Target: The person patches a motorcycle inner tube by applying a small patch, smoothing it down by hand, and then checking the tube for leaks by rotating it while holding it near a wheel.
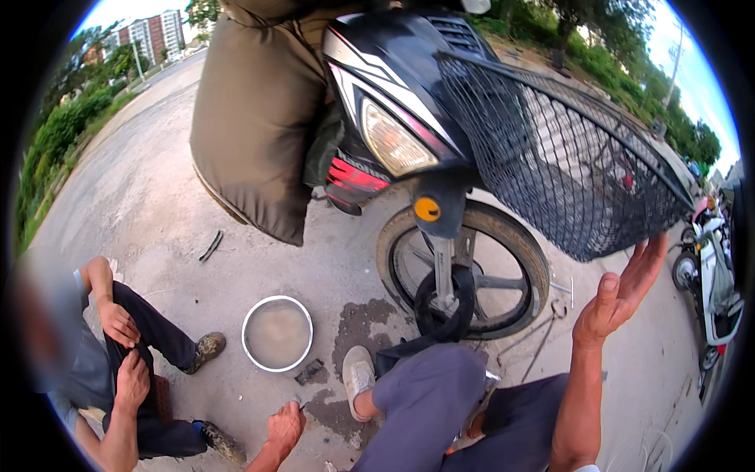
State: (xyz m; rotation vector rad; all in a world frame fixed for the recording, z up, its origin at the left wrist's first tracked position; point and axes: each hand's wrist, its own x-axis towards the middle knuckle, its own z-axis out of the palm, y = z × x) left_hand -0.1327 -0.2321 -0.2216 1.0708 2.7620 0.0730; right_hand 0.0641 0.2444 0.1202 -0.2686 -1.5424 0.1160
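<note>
My left hand (285,425) is closed low over the ground, with a small thin dark thing poking out past its fingertips; its kind is too small to tell. My right hand (623,293) is raised, palm up and fingers stretched, at the lower edge of a black mesh basket (566,157). Whether its fingertips touch the mesh I cannot tell. A black rubber tube (425,311) hangs around the fork by the scooter's front wheel (537,271) and runs toward my knee. Ahead of my left hand stands a round metal basin (278,366) of cloudy water.
A black and white scooter (393,71) with a brown padded cover (252,126) stands before me. At left sits another person (79,370), hands on one knee. Metal rods (541,346) lie right of the wheel; a small dark block (310,371) lies beside the basin. More scooters (712,267) are parked far right.
</note>
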